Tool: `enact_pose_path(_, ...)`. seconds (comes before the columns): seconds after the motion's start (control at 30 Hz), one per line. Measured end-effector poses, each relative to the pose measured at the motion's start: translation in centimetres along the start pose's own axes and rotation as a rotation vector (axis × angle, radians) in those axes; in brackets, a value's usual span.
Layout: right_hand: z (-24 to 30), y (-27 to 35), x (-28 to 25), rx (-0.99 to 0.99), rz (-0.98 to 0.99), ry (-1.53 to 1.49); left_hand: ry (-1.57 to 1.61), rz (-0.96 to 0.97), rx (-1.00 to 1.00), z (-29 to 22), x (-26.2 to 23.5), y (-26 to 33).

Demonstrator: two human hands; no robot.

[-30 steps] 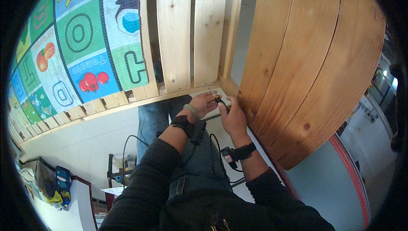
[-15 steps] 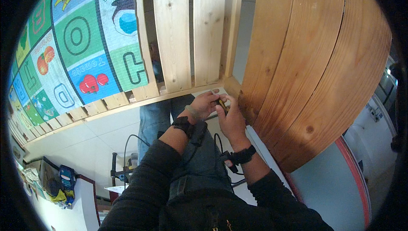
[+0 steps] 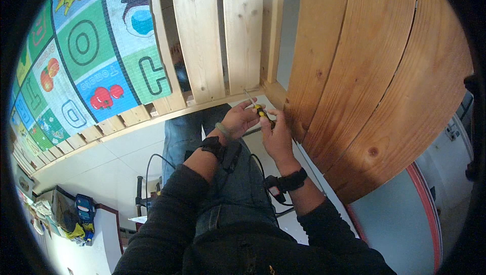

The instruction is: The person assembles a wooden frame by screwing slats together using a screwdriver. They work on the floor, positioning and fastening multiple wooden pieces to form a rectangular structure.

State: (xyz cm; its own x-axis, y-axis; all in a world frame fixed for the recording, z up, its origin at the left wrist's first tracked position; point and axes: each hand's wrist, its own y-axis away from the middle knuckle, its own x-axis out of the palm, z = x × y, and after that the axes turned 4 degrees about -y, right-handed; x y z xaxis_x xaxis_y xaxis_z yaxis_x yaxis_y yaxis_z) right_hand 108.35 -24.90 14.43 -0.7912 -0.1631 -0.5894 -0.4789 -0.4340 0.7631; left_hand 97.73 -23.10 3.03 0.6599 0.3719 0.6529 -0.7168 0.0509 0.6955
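A screwdriver [image 3: 260, 111] with a yellow and black handle points up and to the left. Its thin metal shaft ends over the near end of a pale bed slat [image 3: 244, 47]; whether the tip touches the wood I cannot tell. My right hand [image 3: 278, 139] is closed round the handle, its thumb lying along it. Beside it, my left hand [image 3: 240, 122] has its fingers bent in against the shaft and the front of the handle. Both hands are just in front of the pale wooden frame rail [image 3: 202, 107].
A colourful padded mat [image 3: 86, 47] with letters and fruit covers the slats at left. Broad brown boards [image 3: 349, 72] rise close on the right. Black cables [image 3: 148, 174] loop near my legs. A white cabinet [image 3: 101, 232] with bags and boxes stands lower left.
The screwdriver has turned so its shaft now shows, pointing toward the slat. My left hand has shifted slightly left and down; the view has shifted a little too.
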Motion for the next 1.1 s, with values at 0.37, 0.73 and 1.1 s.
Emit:
enact_pose_path(0.37,-0.5,0.6,0.5,-0.026,-0.031,-0.114,-0.120,-0.069,-0.110,-0.7,-1.0,-1.0)
enact_pose_path(0.73,-1.1,0.4,0.4,0.111,0.022,-0.061,-0.055,-0.109,-0.075,-0.4,-0.4,-0.5)
enact_pose_path(1.1,0.9,-0.7,1.2,-0.262,-0.086,0.078,-0.009,0.031,-0.012,0.0,-1.5,-1.4)
